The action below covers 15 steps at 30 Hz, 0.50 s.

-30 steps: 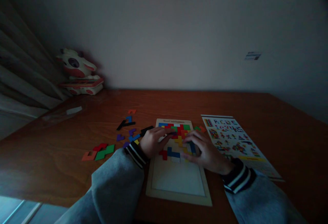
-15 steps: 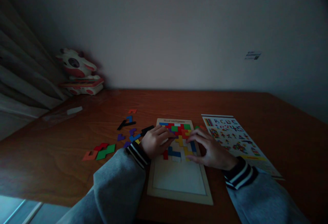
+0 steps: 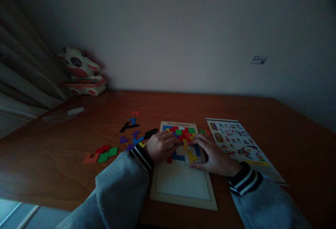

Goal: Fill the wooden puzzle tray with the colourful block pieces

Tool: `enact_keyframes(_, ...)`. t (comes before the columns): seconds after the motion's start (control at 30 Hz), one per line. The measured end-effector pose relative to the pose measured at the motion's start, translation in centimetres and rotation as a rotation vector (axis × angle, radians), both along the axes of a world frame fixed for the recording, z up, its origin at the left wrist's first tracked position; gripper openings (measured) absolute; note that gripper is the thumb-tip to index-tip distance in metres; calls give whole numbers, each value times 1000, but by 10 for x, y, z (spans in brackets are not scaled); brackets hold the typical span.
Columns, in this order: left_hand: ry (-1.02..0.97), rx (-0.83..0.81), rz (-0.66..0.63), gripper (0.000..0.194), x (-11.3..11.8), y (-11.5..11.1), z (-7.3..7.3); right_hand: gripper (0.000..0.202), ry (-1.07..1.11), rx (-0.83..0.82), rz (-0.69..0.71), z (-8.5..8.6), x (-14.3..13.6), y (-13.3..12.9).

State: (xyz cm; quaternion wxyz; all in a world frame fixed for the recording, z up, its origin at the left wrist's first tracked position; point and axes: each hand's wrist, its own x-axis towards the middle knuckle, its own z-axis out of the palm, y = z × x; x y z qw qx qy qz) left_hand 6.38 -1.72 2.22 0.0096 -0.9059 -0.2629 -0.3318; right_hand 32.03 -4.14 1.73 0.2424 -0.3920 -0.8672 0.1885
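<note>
A wooden puzzle board (image 3: 183, 204) lies in front of me, its upper half covered with red, blue, green, yellow and white pieces. Over the left side of those pieces is my left hand (image 3: 161, 147), thumb and fingers pinched together on something I cannot make out. My right hand (image 3: 214, 155) rests over the board's right edge, thumb and fingers apart around the yellow piece (image 3: 192, 157) and with nothing visibly held. A blue piece (image 3: 179, 157) lies between the hands. The fingers hide part of the pieces.
Loose pieces lie left of the board, among them a green one (image 3: 107, 154), a black one (image 3: 151, 133) and an orange one (image 3: 90, 158). A printed sheet (image 3: 244, 145) is on the right. A cow toy (image 3: 81, 71) stands at the back left.
My right hand has shifted slightly left and down over the board. My left hand has barely moved, its fingertips a little further right. The view has tilted very slightly.
</note>
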Motion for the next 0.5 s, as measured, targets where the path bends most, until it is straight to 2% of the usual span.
enact_keyframes(0.2, -22, -66, -16, 16, 0, 1, -2, 56, 0, 1, -1, 2, -1, -1)
enact_keyframes(0.33, -106, -182, -29, 12, 1, -1, -2, 40, 30, 22, 1, 2, -2, -1)
enact_keyframes(0.5, -183, -277, -21, 10, 3, -4, 3, 25, 51, 56, -19, -1, -3, 0)
